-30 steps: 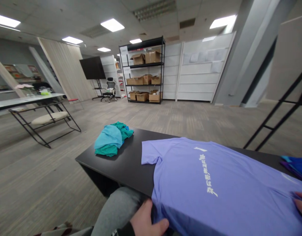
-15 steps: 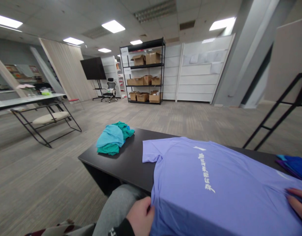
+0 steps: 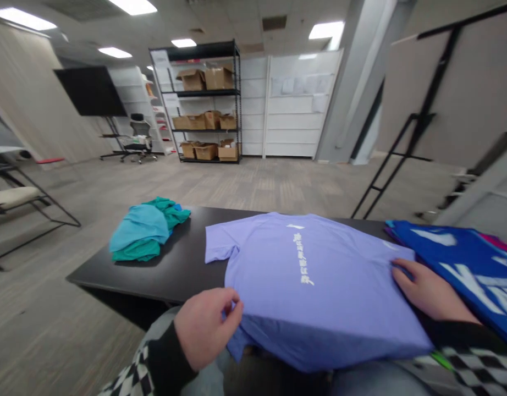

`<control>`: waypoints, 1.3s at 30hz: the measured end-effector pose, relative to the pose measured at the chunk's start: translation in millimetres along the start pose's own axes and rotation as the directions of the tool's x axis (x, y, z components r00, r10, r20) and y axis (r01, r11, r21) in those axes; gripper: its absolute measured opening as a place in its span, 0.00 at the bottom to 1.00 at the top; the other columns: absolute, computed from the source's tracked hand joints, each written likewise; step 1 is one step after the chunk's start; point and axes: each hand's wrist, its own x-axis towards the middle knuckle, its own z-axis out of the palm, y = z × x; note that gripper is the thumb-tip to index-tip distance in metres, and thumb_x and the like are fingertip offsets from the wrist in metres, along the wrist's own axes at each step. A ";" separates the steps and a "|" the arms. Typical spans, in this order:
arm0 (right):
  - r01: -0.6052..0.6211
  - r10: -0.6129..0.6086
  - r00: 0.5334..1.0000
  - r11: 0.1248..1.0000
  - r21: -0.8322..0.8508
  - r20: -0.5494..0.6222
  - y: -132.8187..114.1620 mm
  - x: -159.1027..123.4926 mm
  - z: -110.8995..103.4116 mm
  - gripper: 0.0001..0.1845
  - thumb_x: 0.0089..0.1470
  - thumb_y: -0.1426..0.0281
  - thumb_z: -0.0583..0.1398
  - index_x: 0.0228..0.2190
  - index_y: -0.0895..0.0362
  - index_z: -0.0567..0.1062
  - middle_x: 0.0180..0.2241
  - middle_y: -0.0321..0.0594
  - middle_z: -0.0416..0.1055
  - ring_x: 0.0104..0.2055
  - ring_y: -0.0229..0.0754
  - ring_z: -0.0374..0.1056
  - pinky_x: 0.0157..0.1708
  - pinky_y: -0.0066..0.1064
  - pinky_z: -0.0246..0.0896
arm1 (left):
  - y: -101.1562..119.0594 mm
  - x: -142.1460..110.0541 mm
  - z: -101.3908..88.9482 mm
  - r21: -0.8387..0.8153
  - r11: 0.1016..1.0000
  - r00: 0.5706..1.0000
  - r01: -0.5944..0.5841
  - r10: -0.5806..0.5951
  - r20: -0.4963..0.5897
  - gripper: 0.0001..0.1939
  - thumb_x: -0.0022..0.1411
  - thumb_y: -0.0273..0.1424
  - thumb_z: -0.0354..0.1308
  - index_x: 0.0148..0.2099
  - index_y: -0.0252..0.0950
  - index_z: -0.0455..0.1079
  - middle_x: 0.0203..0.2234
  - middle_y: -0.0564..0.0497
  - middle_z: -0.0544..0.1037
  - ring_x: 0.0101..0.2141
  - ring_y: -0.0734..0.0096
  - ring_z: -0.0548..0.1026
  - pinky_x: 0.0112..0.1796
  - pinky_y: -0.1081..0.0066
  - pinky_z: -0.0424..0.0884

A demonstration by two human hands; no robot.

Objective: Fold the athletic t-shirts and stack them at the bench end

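Head view: lavender T-shirt [image 3: 311,291], lettered back up, under open right hand [image 3: 429,290]; left hand [image 3: 206,328] curled, grip unclear.

The white lettering [image 3: 302,258] on the lavender T-shirt [image 3: 328,313] is too small and warped to be read. Part of the shirt's near side is covered by the left hand [image 3: 206,328], and whether it is gripped there cannot be told. The desk's [image 3: 187,253] right end is hidden beneath the blue printed garment [image 3: 459,280], which is cut off by the right edge, its print blurred. The checked sleeves [image 3: 472,368] are cut off by the bottom edge. The contents of the cardboard boxes [image 3: 218,78] are hidden, and the papers [image 3: 303,86] on the white panels cannot be read.
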 end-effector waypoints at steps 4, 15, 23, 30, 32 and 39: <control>-0.135 0.139 0.990 0.986 -0.099 0.037 -35.0 -0.8 -21.9 0.30 0.66 0.55 0.54 0.51 0.61 0.85 0.53 0.59 0.84 0.55 0.60 0.81 0.60 0.46 0.73 | -12.1 41.5 4.6 -0.026 0.956 0.953 -0.293 0.290 -0.088 0.15 0.76 0.39 0.55 0.52 0.42 0.82 0.42 0.49 0.86 0.44 0.60 0.84 0.49 0.63 0.75; -0.073 0.103 0.961 0.990 -0.124 0.255 8.1 91.5 -14.9 0.17 0.51 0.65 0.61 0.40 0.54 0.85 0.52 0.60 0.85 0.58 0.68 0.81 0.63 0.51 0.73 | -101.3 158.0 3.2 0.144 0.943 0.947 -0.299 0.312 -0.078 0.31 0.77 0.43 0.55 0.75 0.36 0.70 0.71 0.37 0.74 0.71 0.48 0.71 0.73 0.48 0.64; -0.205 0.205 0.951 0.978 -0.021 0.230 41.5 122.4 1.6 0.12 0.22 0.57 0.63 0.18 0.40 0.69 0.29 0.61 0.80 0.44 0.81 0.81 0.56 0.66 0.70 | -142.7 167.5 5.8 0.224 0.975 1.000 -0.005 0.000 0.020 0.37 0.78 0.48 0.52 0.80 0.37 0.63 0.80 0.37 0.59 0.79 0.43 0.55 0.77 0.38 0.48; -0.386 0.386 0.833 0.919 -0.083 0.397 29.7 133.3 -18.2 0.22 0.16 0.54 0.69 0.12 0.37 0.61 0.31 0.70 0.78 0.37 0.71 0.80 0.49 0.59 0.65 | -139.6 163.7 3.0 0.210 0.978 1.000 0.008 -0.012 0.018 0.39 0.76 0.53 0.54 0.80 0.40 0.63 0.80 0.38 0.57 0.80 0.46 0.53 0.77 0.42 0.48; -0.421 0.398 0.836 0.907 -0.022 0.378 7.8 132.1 -31.0 0.21 0.17 0.53 0.69 0.15 0.37 0.63 0.31 0.70 0.77 0.36 0.70 0.80 0.48 0.60 0.65 | -138.3 163.6 1.5 0.217 0.976 1.000 0.014 -0.018 0.016 0.38 0.76 0.53 0.54 0.80 0.41 0.64 0.80 0.39 0.58 0.80 0.46 0.54 0.77 0.42 0.49; -0.326 0.284 0.899 0.942 0.077 0.335 -92.5 124.3 -88.7 0.19 0.35 0.50 0.69 0.29 0.46 0.76 0.28 0.50 0.78 0.36 0.59 0.79 0.42 0.49 0.74 | -140.6 164.6 5.7 0.223 0.975 0.999 0.014 -0.024 0.041 0.38 0.77 0.51 0.52 0.80 0.37 0.63 0.80 0.36 0.57 0.80 0.43 0.53 0.77 0.40 0.46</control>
